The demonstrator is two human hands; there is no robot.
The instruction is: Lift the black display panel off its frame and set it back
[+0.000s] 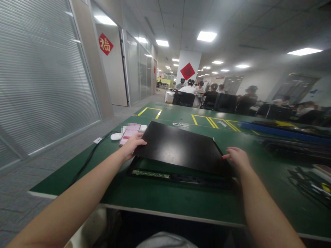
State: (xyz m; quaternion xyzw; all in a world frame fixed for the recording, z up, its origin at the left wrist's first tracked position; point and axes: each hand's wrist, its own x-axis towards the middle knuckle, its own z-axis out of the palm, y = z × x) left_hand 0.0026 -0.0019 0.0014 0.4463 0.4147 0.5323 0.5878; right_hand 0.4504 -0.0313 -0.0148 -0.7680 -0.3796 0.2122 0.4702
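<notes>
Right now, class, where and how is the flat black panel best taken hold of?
Probably grip the black panel by its opposite side edges: left hand from the left, right hand from the right, where their fingers are. It is wide, thin and flat, and its near-left corner appears raised above the circuit strip, leaving finger room.

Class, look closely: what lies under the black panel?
Below its near edge show green tabletop, a circuit board and part of a dark frame. The black panel hides whatever lies farther back.
</notes>
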